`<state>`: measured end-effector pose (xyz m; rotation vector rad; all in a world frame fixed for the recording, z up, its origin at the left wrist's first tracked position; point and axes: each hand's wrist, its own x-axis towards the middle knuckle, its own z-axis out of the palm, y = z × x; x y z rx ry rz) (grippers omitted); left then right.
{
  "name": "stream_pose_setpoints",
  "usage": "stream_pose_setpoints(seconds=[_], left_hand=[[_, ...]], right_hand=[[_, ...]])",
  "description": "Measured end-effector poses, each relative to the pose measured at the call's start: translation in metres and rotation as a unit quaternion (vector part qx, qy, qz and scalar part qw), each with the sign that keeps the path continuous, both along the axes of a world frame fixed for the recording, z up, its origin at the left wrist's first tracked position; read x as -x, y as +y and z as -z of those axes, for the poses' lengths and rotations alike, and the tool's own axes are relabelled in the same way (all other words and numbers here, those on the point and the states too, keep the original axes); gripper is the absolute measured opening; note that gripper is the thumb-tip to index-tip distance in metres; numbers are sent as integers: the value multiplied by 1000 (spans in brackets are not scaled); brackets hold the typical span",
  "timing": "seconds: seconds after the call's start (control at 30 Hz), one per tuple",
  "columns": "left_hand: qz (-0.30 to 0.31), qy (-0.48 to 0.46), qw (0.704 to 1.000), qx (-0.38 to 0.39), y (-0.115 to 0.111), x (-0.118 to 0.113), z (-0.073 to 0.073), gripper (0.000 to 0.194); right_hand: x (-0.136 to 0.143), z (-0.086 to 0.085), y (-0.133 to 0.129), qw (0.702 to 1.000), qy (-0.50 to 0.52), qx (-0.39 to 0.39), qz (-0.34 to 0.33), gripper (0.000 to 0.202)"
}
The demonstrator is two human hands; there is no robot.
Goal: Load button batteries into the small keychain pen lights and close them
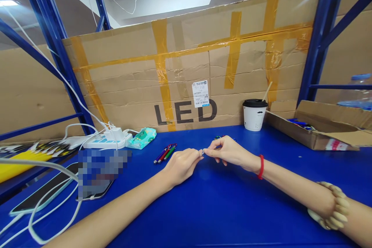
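Note:
Over the middle of the blue table, my left hand (pixel 180 166) is closed, its fingers curled with the back of the hand upward. What lies inside its grip is hidden. My right hand (pixel 229 151) meets it from the right, thumb and fingertips pinched at a small shiny metallic piece (pixel 203 153) between the two hands. That piece is too small to name. Just left of my left hand lie several pens (pixel 165 154) with red, blue and green barrels and silvery ends. Behind my right hand, more coloured pens (pixel 217 137) peek out, mostly covered.
A lidded paper cup (pixel 254 115) with a stirrer stands at the back right, near an open cardboard box (pixel 308 135). Left are a tissue pack (pixel 144 138), a power strip (pixel 107 140), a phone (pixel 48 190) and loose white cables (pixel 31 221). A cardboard panel (pixel 130 89) closes the back.

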<state>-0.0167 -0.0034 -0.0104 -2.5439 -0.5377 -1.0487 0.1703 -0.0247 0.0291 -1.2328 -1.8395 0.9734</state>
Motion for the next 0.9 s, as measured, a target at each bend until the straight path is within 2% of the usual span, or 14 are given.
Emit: stream_pose_setpoints(seconds=[0.13,0.23,0.37,0.47,0.57,0.7,0.77,0.9], left_hand=[[-5,-22,998,56,-1,-1,-2,15],[-12,-49,992,112,-1,-2,-4,21],[-9,-61,990,125,2,-3,-3,21],[-20,-76,984,160,4,-4,-1,20],[-38,-88,977,193,5,-5,-2,19],[-41,-89,971,217,3,-5,-4,18],[-39,-92,969,226,4,-5,-4,18],[-26,-91,968,233,5,-5,-4,17]], right_hand=[[-2,1,2,998,25,62,-4,38],[-3,4,5,996,40,81,-10,40],[-3,8,9,997,41,64,-8,42],[-2,10,10,999,14,32,18,43],[-2,12,14,998,-6,-31,55,42],[-6,14,21,985,-20,-163,50,38],[-9,14,21,964,-63,-257,38,32],[-15,11,19,889,-198,-413,12,20]])
